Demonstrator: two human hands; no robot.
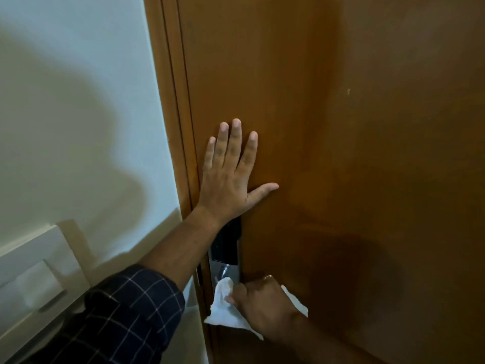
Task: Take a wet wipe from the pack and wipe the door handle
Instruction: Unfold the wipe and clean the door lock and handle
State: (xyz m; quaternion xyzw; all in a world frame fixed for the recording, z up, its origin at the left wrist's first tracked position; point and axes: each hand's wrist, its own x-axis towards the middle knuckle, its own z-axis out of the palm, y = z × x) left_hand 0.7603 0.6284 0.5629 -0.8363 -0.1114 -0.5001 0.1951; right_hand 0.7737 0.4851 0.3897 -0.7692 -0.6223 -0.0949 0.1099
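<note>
My left hand [229,174] lies flat against the brown wooden door [341,127], fingers spread, just above the lock. Below it my right hand [265,303] is closed around a white wet wipe [223,308], which is wrapped over the door handle. The handle itself is hidden under the wipe and hand. Only the black lock panel [227,245] and a bit of its silver plate [221,270] show above the wipe. The pack of wipes is out of view.
The door frame [170,101] runs down the left of the door, with a pale wall [78,101] beside it. A white switch plate [34,274] sits on the wall at lower left. My left forearm in a dark checked sleeve [126,316] crosses the lower middle.
</note>
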